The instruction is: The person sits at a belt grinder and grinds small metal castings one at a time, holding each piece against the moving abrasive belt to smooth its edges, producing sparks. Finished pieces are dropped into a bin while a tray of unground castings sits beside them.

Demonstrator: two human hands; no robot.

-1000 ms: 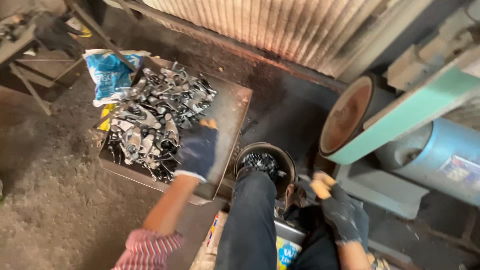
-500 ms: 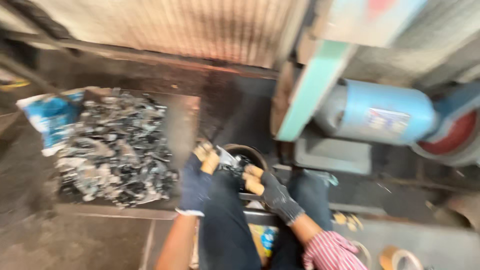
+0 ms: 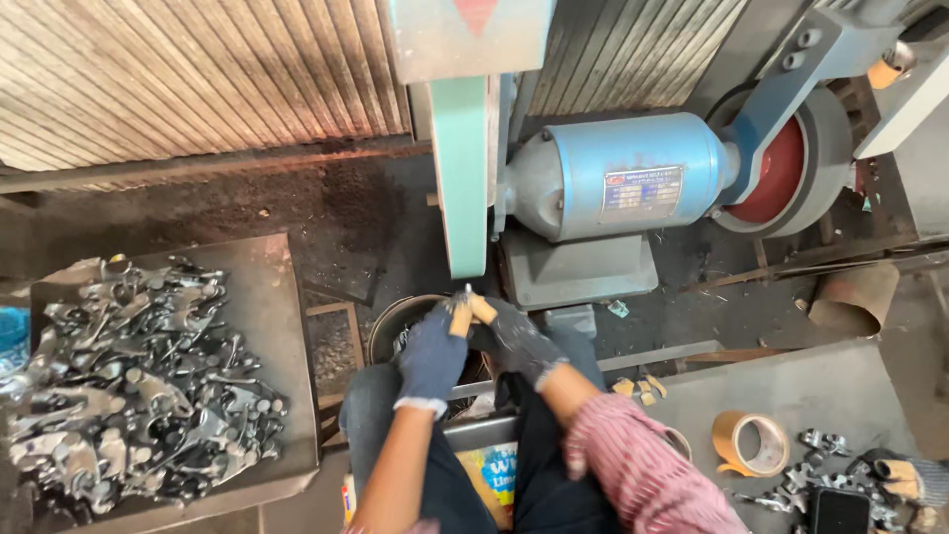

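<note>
Both my hands wear dark gloves with orange fingertips. My left hand (image 3: pixel 433 353) and my right hand (image 3: pixel 514 339) meet at the centre and together pinch a small metal part (image 3: pixel 467 295), mostly hidden by the fingers. The part is held up against the lower end of a green sanding belt (image 3: pixel 461 168). A blue motor (image 3: pixel 621 174) with a red wheel (image 3: pixel 781 170) drives the belt. Below my hands stands a dark round bucket (image 3: pixel 390 324), partly covered by my knees.
A metal tray (image 3: pixel 272 326) at the left carries a heap of several grey metal parts (image 3: pixel 138 381). At the lower right a table (image 3: pixel 791 386) bears a tape roll (image 3: pixel 746 442), a few finished parts (image 3: pixel 816 475) and another person's gloved hand (image 3: pixel 905 478). Corrugated sheet lines the back.
My left hand left the heap of parts on the tray and joined my right hand. Both rose to the belt with a part, and my view swung right.
</note>
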